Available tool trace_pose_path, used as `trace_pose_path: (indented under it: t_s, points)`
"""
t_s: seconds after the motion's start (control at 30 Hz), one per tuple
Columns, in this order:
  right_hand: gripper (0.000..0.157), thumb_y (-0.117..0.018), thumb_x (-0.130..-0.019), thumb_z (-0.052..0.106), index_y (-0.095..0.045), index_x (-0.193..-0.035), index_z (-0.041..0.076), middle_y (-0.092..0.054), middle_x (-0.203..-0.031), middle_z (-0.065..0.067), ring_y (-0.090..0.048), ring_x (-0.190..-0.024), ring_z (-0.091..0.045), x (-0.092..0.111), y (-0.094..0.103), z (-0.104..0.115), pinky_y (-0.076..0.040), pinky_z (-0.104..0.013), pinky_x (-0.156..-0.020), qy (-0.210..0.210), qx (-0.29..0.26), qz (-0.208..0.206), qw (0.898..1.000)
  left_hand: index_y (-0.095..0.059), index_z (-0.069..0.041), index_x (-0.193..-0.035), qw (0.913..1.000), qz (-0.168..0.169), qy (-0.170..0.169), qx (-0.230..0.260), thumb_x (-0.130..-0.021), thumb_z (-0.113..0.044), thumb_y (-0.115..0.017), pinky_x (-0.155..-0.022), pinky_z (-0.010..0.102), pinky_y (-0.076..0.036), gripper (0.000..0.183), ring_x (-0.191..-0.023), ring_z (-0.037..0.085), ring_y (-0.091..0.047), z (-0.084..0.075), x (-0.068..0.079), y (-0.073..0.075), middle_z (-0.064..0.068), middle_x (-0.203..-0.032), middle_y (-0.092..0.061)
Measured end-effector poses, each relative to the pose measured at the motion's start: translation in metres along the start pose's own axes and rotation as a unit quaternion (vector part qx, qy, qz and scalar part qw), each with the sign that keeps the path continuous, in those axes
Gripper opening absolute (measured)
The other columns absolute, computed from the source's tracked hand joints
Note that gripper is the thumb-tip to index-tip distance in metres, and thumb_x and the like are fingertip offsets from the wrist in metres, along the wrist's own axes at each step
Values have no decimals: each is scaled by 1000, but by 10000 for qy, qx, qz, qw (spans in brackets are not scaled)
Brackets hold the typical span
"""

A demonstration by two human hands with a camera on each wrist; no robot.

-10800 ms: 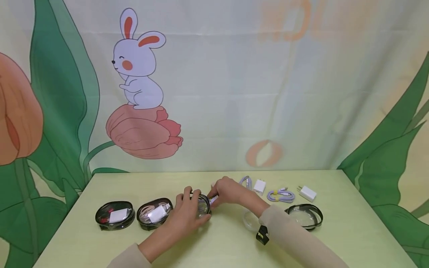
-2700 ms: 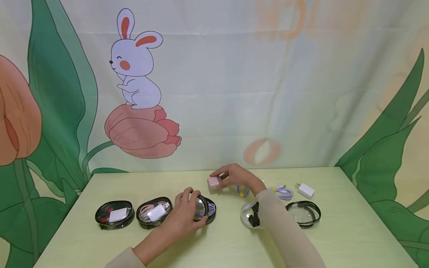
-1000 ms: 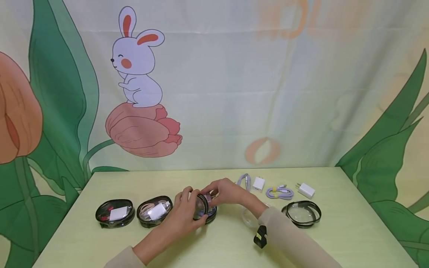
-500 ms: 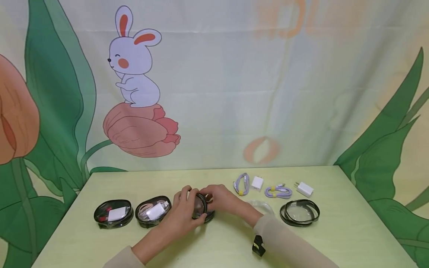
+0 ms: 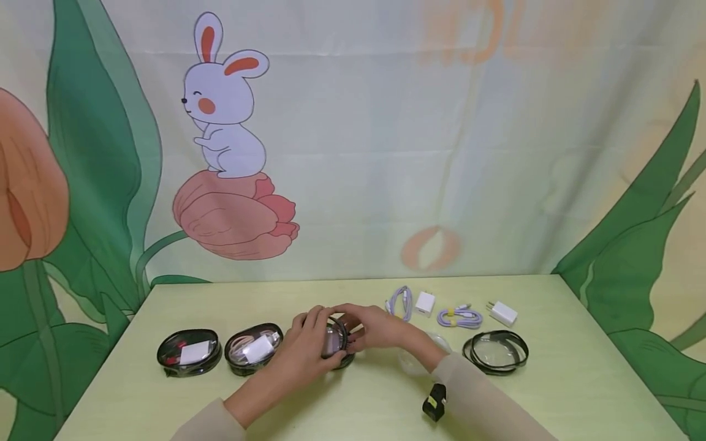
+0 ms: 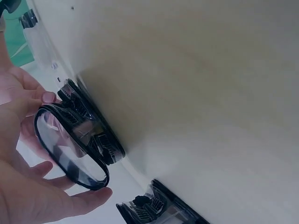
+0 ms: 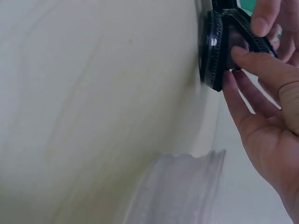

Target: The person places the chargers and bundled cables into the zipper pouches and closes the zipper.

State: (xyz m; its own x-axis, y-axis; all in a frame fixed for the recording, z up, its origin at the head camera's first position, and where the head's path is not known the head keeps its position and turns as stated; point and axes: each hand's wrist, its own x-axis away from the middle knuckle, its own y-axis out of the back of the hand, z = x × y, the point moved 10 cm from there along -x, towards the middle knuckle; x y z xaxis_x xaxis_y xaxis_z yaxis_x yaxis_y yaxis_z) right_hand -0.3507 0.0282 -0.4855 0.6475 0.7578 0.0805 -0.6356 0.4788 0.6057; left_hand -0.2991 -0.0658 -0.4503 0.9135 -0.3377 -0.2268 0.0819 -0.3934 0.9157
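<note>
My left hand (image 5: 305, 344) grips the raised lid of a clear oval zip pouch (image 6: 93, 130) with black trim, thumb on one rim and fingers on the other. At the pouch's right end, my right hand (image 5: 375, 327) curls its fingers and thumb about the mouth. In the right wrist view its thumb (image 7: 243, 53) reaches over the opening and its other fingers lie below the edge. Through the clear lid shows a pinkish charger (image 5: 333, 341) inside. Fingers partly hide the pouch's contents.
Two filled pouches (image 5: 189, 352) (image 5: 254, 348) lie left. On the right are coiled lilac cables (image 5: 399, 300) (image 5: 459, 317), white chargers (image 5: 425, 302) (image 5: 503, 313), a coiled clear item (image 5: 410, 361) partly under the right forearm, and another clear pouch (image 5: 524, 361). A printed backdrop (image 5: 353, 153) hangs behind the table.
My right hand has brought the pink charger from the back of the table into the pouch, then shifted its fingers slightly at the mouth. The left hand has kept its hold on the lid.
</note>
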Motion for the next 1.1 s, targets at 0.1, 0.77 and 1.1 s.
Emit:
trace_pose_path:
  t_s: [0.1,0.77,1.1]
  points:
    - [71,-73,-88,-8,-46,-150,10,-63,-133,-14,-64,-120,-26,2,5,2,-54,-24,-91,97,-10,-149,9998,-43,-8,-142,9998,173,106,58,-88,-44,-78,-98,61,-46,74,-126,47,-49,1,-3,-3,10,-137,-51]
    - [65,-75,-84,-9,-52,-143,2,-71,-118,-14,-70,-107,-27,8,10,-11,-58,-29,-84,-444,109,-709,9964,-57,-14,-143,9896,1425,-71,193,-86,-33,-83,-89,60,-53,65,-132,50,-41,1,-5,-20,15,-159,-34]
    - [70,-70,-86,-12,-46,-150,5,-67,-126,-18,-69,-110,-31,5,10,-10,-58,-36,-87,-194,620,-855,9942,-58,-10,-144,9851,1248,-560,-1040,-83,-48,-79,-88,52,-54,75,-117,48,-52,-16,-10,-23,14,-146,-48]
